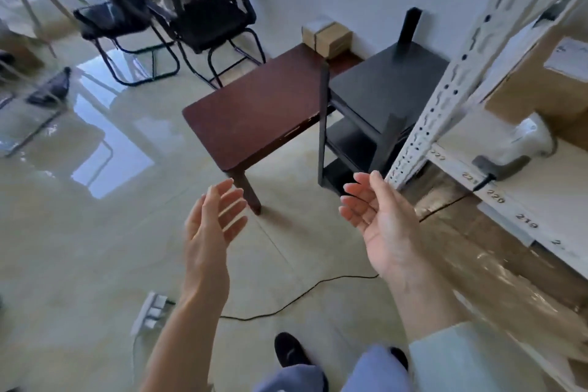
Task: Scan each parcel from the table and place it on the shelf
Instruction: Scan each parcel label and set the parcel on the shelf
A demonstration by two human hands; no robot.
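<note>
Light: bright daylight from ten o'clock
Glare: window reflections on the glossy floor [105, 149]
Blur: chairs [165, 19] at eleven o'clock smeared
Distortion: shelf post [451, 73] bowed at three o'clock

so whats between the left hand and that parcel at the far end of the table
In the head view, only floor and the bare brown table top lie between the open left hand and the parcel; nothing else sits on that stretch.
</note>
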